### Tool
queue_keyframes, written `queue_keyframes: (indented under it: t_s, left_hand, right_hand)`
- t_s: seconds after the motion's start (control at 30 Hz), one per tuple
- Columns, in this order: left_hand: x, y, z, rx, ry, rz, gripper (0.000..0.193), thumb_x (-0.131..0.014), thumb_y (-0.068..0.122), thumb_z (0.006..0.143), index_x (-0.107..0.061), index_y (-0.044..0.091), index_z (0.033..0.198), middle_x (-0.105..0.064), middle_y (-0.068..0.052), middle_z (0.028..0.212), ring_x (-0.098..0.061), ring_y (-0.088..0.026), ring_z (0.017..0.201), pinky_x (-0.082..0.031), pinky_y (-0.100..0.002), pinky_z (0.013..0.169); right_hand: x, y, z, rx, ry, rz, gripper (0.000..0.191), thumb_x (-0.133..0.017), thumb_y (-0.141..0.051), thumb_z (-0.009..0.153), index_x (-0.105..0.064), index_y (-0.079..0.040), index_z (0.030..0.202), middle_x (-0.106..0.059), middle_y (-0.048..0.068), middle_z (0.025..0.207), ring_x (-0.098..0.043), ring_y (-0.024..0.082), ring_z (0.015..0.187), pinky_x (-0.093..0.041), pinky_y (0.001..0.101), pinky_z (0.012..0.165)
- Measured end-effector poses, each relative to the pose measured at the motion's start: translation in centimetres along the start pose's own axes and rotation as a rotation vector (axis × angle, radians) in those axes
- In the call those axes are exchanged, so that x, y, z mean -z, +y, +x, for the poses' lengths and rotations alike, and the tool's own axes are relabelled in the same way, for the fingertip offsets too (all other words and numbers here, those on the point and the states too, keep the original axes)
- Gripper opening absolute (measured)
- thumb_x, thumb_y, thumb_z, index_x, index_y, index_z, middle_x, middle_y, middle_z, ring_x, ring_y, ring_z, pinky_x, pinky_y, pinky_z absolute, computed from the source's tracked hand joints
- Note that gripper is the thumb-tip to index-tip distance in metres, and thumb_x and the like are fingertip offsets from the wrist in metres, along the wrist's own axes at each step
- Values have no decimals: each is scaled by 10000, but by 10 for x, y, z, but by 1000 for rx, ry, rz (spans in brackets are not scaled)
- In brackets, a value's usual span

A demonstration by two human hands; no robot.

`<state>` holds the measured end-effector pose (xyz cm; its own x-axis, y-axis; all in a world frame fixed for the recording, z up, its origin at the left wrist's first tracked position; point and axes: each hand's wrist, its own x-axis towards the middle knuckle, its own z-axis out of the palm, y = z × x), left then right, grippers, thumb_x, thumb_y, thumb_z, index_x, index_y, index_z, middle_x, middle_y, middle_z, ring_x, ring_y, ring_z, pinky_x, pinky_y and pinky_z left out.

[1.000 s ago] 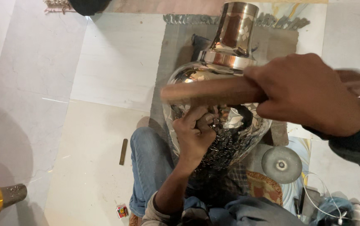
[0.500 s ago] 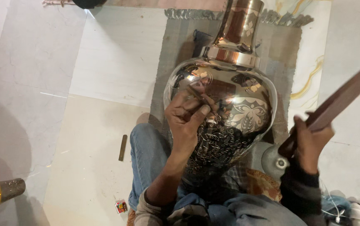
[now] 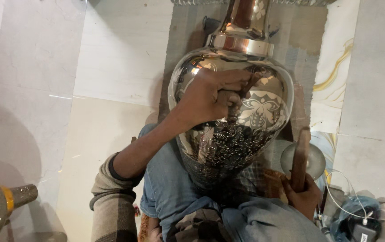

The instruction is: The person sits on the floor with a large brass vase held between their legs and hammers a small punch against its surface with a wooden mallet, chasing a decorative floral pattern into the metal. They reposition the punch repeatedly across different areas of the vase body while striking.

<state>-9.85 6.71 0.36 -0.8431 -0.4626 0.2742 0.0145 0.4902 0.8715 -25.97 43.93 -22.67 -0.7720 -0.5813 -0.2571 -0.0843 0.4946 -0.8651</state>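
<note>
A large engraved metal vase (image 3: 230,112) lies across the person's lap above the floor (its inside is not visible). The left hand (image 3: 212,96) rests on its belly, fingers (image 3: 237,80) pinching a small chisel (image 3: 241,96). The right hand (image 3: 302,195) has its fingers wrapped around a wooden stick (image 3: 300,157), just beside the vase.

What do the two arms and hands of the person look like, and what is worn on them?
Both hands are bare, with no gloves, and no rings or watch can be made out. The left hand comes from a forearm that is uncovered up to a grey-brown knitted sleeve, pushed back, with a dark inner cuff at its edge. Of the right hand only the fist shows; its sleeve is hidden.
</note>
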Motion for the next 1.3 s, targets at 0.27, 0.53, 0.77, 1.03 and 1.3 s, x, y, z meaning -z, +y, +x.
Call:
queue_keyframes:
  t_s: [0.27,0.53,0.77,1.03,1.3]
  left_hand:
    - [-35,12,-26,-3,351,-18,510,-465,-208,853,-632,-51,1308,-758,-154,1203,-769,-189,1038,-681,-283,911]
    - [-58,11,-33,44,516,-23,490,-497,-184,879,-640,-30,1321,-779,-140,1114,-788,-160,943,-664,-259,800]
    - [-50,17,-27,18,350,78,462,-655,-109,743,-649,-18,1196,-768,-130,1067,-777,-162,967,-638,-264,828]
    - [-34,25,-17,49,155,100,489,-680,-104,721,-697,-10,1200,-786,-112,1023,-767,-123,932,-625,-255,830]
    - [-63,29,-34,82,505,68,551,-600,-162,731,-660,-24,1260,-783,-113,1066,-775,-134,922,-632,-243,807]
  right_hand:
    - [16,-162,41,437,-30,-123,617,-780,-60,792,-638,31,1385,-733,122,995,-688,122,837,-553,266,759]
    - [76,-321,86,765,-347,-182,707,-796,-40,773,-593,-25,1451,-715,159,1164,-714,165,932,-603,301,840]
    - [83,-360,109,874,-380,-560,715,-750,3,826,-572,-95,1510,-730,144,1070,-711,201,785,-572,318,701]
    - [62,-340,84,899,-331,-249,670,-738,-1,835,-556,-88,1473,-715,127,1147,-696,202,914,-564,298,787]
    - [73,-342,126,935,-539,-147,620,-685,-2,795,-561,15,1402,-670,159,1218,-689,161,1001,-584,277,778]
